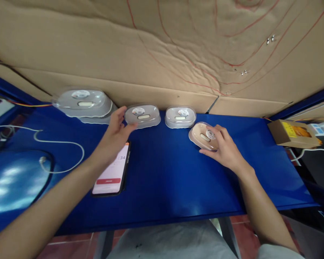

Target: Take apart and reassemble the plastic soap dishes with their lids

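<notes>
My right hand (223, 145) grips the right end of a beige lidded plastic container (201, 136), thumb on its near side and fingers on the far side. This container sits at an angle to the others. At the left end of a grey lidded container (148, 112), my left hand (118, 127) has its thumb and fingers spread apart; whether it touches the container I cannot tell. Between the hands, against the cardboard, stands another grey container (180, 117). Farther left is a stack of grey containers (83, 104). All have clear lids with round labels and pale oblong tabs.
Below my left forearm lies a phone (112, 176) with its screen lit. A white cable (70, 142) curls over the blue table (172, 180) at the left. Cardboard (151, 72) walls the back. An open carton (291, 133) sits at the right edge.
</notes>
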`<move>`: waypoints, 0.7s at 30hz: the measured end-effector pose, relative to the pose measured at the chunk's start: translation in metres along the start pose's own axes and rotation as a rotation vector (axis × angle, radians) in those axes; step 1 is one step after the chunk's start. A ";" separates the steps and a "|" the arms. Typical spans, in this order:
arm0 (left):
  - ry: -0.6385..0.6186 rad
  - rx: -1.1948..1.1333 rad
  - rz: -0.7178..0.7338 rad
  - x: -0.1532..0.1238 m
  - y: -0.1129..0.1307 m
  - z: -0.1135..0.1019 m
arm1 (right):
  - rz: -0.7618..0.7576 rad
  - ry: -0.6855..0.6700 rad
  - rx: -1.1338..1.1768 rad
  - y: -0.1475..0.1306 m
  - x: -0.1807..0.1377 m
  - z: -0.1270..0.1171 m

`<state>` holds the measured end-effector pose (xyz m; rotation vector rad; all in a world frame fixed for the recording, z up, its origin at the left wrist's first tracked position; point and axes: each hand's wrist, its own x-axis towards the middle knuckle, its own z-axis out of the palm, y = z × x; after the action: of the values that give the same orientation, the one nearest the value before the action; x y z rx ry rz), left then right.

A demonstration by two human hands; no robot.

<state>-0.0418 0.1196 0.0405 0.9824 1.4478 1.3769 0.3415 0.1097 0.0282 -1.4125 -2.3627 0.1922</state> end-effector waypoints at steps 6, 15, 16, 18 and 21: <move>-0.429 -0.206 -0.210 -0.105 -0.010 0.032 | -0.062 -0.041 0.234 -0.012 0.000 -0.001; -0.643 -0.848 -1.066 -0.131 -0.039 0.048 | -0.311 -0.453 0.812 -0.063 -0.009 -0.008; -0.636 -0.839 -1.095 -0.131 -0.039 0.047 | -0.319 -0.458 0.835 -0.066 -0.010 -0.007; -0.608 -0.825 -1.128 -0.130 -0.037 0.046 | -0.295 -0.404 0.881 -0.066 -0.010 -0.005; -0.567 -0.797 -1.139 -0.129 -0.033 0.046 | -0.216 -0.234 0.819 -0.055 -0.007 0.000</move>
<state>0.0413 0.0084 0.0180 -0.0604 0.6545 0.5918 0.2998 0.0767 0.0431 -0.7597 -2.1627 1.1570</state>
